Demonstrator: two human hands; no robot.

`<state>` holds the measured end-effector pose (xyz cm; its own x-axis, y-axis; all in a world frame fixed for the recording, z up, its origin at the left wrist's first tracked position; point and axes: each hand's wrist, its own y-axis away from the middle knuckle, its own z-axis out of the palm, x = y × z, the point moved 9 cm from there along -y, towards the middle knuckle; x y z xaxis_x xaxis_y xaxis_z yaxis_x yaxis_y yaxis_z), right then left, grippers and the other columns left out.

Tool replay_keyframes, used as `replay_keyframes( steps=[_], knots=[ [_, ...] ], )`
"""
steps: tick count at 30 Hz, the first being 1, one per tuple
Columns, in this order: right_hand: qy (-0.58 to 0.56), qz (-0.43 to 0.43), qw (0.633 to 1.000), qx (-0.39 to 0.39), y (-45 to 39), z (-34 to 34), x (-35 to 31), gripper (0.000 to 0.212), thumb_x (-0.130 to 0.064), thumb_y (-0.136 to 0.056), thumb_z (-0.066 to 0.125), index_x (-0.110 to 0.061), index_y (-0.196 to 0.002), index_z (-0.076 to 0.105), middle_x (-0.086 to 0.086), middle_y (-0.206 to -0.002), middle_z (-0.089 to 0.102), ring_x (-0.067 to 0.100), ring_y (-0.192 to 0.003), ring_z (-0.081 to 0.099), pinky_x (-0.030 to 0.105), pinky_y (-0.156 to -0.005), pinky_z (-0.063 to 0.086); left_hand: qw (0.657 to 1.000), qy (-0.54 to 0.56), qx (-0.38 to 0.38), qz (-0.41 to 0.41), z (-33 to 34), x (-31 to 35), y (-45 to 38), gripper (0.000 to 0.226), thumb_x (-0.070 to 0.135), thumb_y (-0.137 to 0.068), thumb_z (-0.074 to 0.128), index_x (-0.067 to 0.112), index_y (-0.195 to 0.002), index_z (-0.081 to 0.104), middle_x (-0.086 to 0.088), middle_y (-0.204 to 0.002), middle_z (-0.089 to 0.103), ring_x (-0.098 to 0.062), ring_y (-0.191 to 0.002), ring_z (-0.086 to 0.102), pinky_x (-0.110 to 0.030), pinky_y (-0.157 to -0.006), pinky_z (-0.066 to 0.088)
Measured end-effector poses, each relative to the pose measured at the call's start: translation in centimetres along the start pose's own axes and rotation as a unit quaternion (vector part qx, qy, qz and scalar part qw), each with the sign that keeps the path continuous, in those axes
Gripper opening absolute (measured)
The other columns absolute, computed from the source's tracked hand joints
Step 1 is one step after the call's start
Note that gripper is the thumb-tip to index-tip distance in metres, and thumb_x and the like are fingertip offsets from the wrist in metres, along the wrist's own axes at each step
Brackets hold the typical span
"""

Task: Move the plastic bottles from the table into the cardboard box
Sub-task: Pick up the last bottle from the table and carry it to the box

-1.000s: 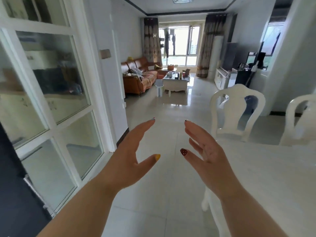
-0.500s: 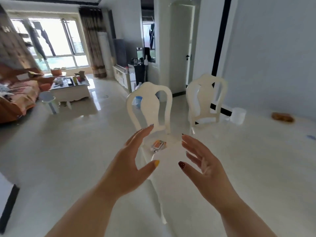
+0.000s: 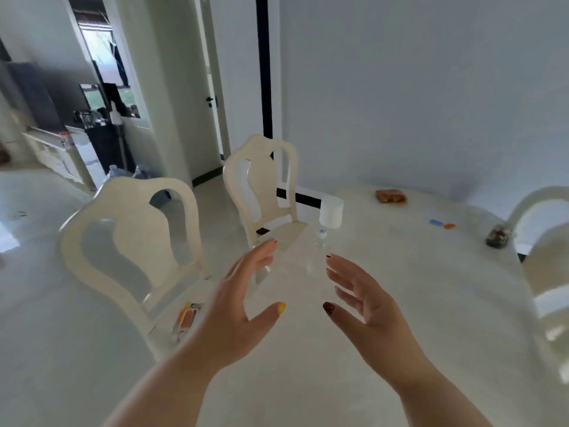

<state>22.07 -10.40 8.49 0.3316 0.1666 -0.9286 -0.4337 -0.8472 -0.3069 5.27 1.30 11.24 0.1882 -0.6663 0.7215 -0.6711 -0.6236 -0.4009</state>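
Note:
A clear plastic bottle point(image 3: 317, 257) with a pale cap stands upright on the white table point(image 3: 415, 303), just beyond my fingertips. My left hand point(image 3: 237, 312) and my right hand point(image 3: 366, 306) are both held out over the table's near part, palms facing each other, fingers spread, holding nothing. A second bottle with an orange label point(image 3: 186, 317) lies on the seat of the near chair point(image 3: 132, 241), left of my left hand. No cardboard box is in view.
A white roll or cup point(image 3: 331, 211) stands behind the bottle. A brown item point(image 3: 390, 197), small blue and orange bits point(image 3: 441, 224) and a dark jar point(image 3: 498, 237) sit on the far table. White chairs point(image 3: 261, 183) stand left and right point(image 3: 548, 272).
The view has swung right from the living room to the table. The standing bottle has come into sight between my hands, which keep the same spread pose.

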Motion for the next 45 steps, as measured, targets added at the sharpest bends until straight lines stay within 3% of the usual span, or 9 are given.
replay_keyframes(
  steps=[6,12,16,20,25,30,34,39,45],
  knots=[
    [0.055,0.066,0.992,0.097,-4.3,-2.7,4.0,0.058,-0.014,-0.090,0.071,-0.038,-0.139,0.053,-0.024,-0.137,0.060,-0.003,-0.130,0.053,0.033,-0.112,0.042,0.991,0.071,-0.108,0.038,5.6,-4.3,-8.4,0.078,0.032,-0.082,0.067,0.049,-0.148,0.031,0.026,-0.151,0.044,0.000,-0.137,0.047,-0.028,-0.107,0.037],
    [0.090,0.115,0.980,0.135,-9.9,-2.6,8.6,0.056,-0.018,-0.090,0.071,-0.035,-0.140,0.052,-0.022,-0.138,0.059,-0.004,-0.128,0.055,0.029,-0.110,0.044,0.984,0.103,-0.147,0.020,8.1,-10.3,-14.0,0.078,0.012,-0.086,0.073,0.039,-0.149,0.036,0.028,-0.149,0.045,0.011,-0.133,0.045,-0.001,-0.100,0.032],
    [0.114,0.145,0.972,0.143,-14.2,-1.8,12.4,0.053,-0.019,-0.090,0.071,-0.035,-0.138,0.054,-0.022,-0.134,0.060,-0.009,-0.122,0.055,0.023,-0.106,0.046,0.979,0.147,-0.139,-0.034,9.5,-15.2,-16.0,0.071,0.008,-0.088,0.071,0.035,-0.147,0.042,0.023,-0.146,0.051,0.009,-0.131,0.049,-0.012,-0.106,0.035],
    [0.159,0.176,0.959,0.152,-18.7,-1.2,16.2,0.053,-0.022,-0.090,0.069,-0.029,-0.140,0.053,-0.014,-0.138,0.059,0.003,-0.126,0.055,0.027,-0.107,0.045,0.966,0.190,-0.137,-0.109,11.4,-20.6,-15.9,0.065,0.005,-0.091,0.068,0.040,-0.142,0.045,0.024,-0.143,0.055,0.008,-0.130,0.051,-0.022,-0.109,0.038],
    [0.248,0.223,0.930,0.154,-23.2,-0.8,20.6,0.058,-0.031,-0.091,0.065,-0.024,-0.145,0.047,-0.005,-0.149,0.052,0.015,-0.136,0.048,0.030,-0.110,0.038,0.932,0.254,-0.158,-0.206,14.0,-25.0,-13.7,0.057,0.024,-0.087,0.062,0.043,-0.139,0.049,0.025,-0.140,0.058,0.008,-0.130,0.052,-0.029,-0.109,0.042],
    [0.272,0.274,0.909,0.157,-24.7,0.3,24.4,0.051,-0.029,-0.089,0.067,-0.025,-0.138,0.051,-0.003,-0.133,0.062,0.024,-0.120,0.059,0.031,-0.089,0.045,0.882,0.318,-0.183,-0.297,16.0,-27.4,-11.3,0.052,0.029,-0.082,0.058,0.041,-0.133,0.052,0.021,-0.138,0.060,0.009,-0.123,0.057,-0.024,-0.101,0.043],
    [0.277,0.252,0.904,0.205,-23.7,0.0,24.2,0.023,-0.023,-0.086,0.069,-0.029,-0.107,0.060,-0.005,-0.099,0.069,0.021,-0.086,0.064,0.030,-0.066,0.041,0.871,0.314,-0.207,-0.317,16.0,-27.8,-9.9,0.056,0.034,-0.081,0.060,0.039,-0.135,0.050,0.021,-0.139,0.059,0.012,-0.120,0.057,-0.016,-0.090,0.045],
    [0.297,0.194,0.910,0.215,-20.7,0.3,20.4,0.017,-0.023,-0.087,0.071,-0.026,-0.100,0.061,-0.010,-0.089,0.068,0.026,-0.080,0.064,0.037,-0.066,0.049,0.857,0.322,-0.198,-0.349,15.3,-27.5,-9.3,0.047,0.034,-0.091,0.060,0.035,-0.137,0.052,0.015,-0.141,0.057,-0.002,-0.129,0.055,-0.040,-0.115,0.040],
    [0.255,0.093,0.932,0.242,-16.6,-0.6,10.4,0.021,-0.024,-0.087,0.071,-0.035,-0.103,0.062,-0.019,-0.097,0.069,0.014,-0.087,0.067,0.025,-0.080,0.052,0.819,0.393,-0.197,-0.369,16.0,-23.7,-9.4,0.038,0.030,-0.101,0.051,0.030,-0.140,0.049,0.008,-0.144,0.053,-0.010,-0.127,0.058,-0.037,-0.105,0.050]
  ],
)
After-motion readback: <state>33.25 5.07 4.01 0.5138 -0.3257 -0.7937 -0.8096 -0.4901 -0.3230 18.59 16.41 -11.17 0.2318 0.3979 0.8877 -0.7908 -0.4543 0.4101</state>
